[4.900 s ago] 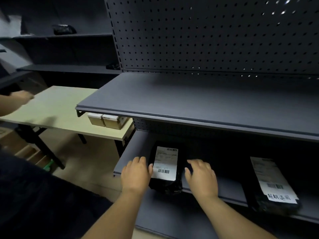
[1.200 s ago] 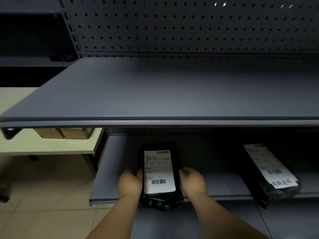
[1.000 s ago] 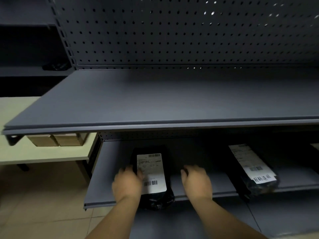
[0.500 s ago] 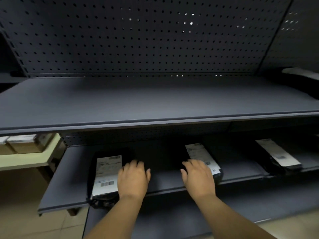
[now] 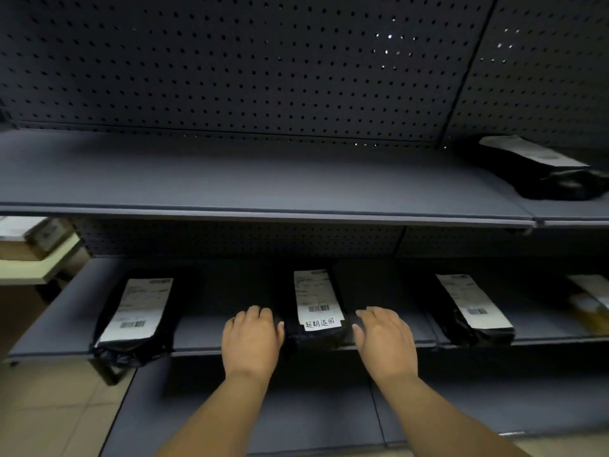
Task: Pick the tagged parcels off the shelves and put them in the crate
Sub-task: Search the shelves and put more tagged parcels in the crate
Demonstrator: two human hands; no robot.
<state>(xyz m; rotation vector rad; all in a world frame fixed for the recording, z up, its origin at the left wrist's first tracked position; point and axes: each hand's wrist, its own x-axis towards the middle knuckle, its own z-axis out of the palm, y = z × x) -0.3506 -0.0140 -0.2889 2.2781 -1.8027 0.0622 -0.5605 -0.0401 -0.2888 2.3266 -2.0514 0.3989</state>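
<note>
A black parcel with a white label and a handwritten tag [image 5: 317,308] lies on the lower shelf [image 5: 211,334], between my two hands. My left hand [image 5: 252,336] rests flat just left of it, fingers straight, at the parcel's edge. My right hand [image 5: 384,338] lies flat just right of it. Neither hand grips anything. A second labelled black parcel [image 5: 135,311] lies to the left, hanging over the shelf's front edge. A third [image 5: 471,308] lies to the right. No crate is in view.
Another black parcel [image 5: 540,169] sits on the upper shelf [image 5: 263,179] at far right. A yellowish packet [image 5: 590,301] shows at the lower shelf's right edge. A pale table with cardboard boxes [image 5: 29,245] stands at left. Pegboard backs the shelves; tiled floor lies below.
The view has shifted right along the shelf. Both hands left the first parcel and now flank the tagged one. More parcels have come into view at right.
</note>
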